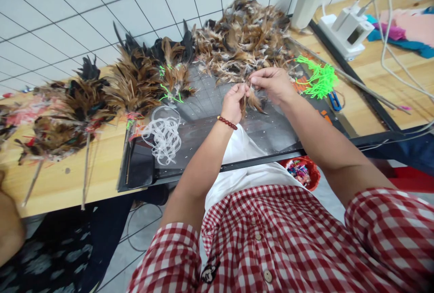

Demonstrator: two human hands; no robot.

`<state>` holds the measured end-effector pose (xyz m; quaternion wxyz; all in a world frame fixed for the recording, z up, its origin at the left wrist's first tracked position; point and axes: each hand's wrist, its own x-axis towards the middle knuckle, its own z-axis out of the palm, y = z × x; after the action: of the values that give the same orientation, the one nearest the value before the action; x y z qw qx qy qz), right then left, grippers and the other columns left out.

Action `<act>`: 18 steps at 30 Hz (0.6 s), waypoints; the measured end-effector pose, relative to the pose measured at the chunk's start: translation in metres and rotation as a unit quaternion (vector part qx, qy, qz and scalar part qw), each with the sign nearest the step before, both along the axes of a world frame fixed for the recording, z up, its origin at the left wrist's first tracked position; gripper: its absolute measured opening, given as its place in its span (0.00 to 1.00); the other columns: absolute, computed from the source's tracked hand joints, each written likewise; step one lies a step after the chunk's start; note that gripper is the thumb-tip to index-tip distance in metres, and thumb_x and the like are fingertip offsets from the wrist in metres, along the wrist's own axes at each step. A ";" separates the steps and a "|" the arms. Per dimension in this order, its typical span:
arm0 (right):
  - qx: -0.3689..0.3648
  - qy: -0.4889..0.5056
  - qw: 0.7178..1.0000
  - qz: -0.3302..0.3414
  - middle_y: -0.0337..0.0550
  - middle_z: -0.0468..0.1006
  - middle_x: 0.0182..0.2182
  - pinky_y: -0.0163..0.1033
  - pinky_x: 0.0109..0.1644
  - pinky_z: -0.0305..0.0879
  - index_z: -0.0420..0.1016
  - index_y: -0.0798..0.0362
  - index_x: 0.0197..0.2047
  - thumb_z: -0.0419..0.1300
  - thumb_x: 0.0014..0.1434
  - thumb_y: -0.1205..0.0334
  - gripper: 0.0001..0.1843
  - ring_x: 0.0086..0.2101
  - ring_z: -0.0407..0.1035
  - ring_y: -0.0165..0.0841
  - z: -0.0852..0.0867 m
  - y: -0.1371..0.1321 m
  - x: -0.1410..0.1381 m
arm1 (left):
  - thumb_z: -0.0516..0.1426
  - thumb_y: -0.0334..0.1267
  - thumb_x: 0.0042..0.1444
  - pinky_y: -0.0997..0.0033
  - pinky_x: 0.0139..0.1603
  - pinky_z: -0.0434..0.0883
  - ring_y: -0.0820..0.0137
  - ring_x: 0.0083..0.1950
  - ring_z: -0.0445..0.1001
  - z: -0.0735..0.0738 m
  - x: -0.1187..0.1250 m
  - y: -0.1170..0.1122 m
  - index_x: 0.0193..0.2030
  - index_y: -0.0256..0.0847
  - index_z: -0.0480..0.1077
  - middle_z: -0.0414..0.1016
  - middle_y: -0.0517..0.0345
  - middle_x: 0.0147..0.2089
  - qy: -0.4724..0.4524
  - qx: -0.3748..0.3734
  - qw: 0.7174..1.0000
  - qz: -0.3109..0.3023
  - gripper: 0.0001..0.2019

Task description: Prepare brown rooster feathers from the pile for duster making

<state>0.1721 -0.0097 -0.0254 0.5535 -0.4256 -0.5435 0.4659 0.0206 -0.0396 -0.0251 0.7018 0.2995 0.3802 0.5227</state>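
My left hand (234,101), with a red bead bracelet (227,122) at its wrist, is closed on a small bunch of brown feathers (253,102) that hangs tip-down. Close beside it my right hand (274,84) pinches thumb and forefinger together at the top of the bunch; what lies in that pinch is too small to make out. Both hands are above a dark glossy board (203,123). Just beyond them rises a big heap of loose brown feathers (244,40). Bright green strings (318,77) lie to the right, near a blue cutter (335,101).
At left are a tangle of clear plastic strip (164,137), tied feather bundles (134,78) and feather bunches on sticks (85,171). Thin rods (362,82), a white power strip (342,35) and cables are at right. Another person's arm (10,220) shows at far left.
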 end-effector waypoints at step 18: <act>0.041 -0.016 0.997 0.069 0.38 0.76 0.27 0.41 0.40 0.74 0.77 0.50 0.27 0.81 0.41 0.37 0.29 0.31 0.72 0.32 0.017 -0.011 0.003 | 0.68 0.41 0.60 0.70 0.50 0.77 0.68 0.45 0.84 0.010 -0.007 0.008 0.32 0.41 0.76 0.84 0.57 0.36 0.038 -0.006 0.999 0.028 0.10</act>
<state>0.1753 -0.0205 -0.0084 0.5280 -0.3715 -0.5988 0.4739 0.0136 -0.0321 -0.0155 0.6734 0.3043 0.4180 0.5283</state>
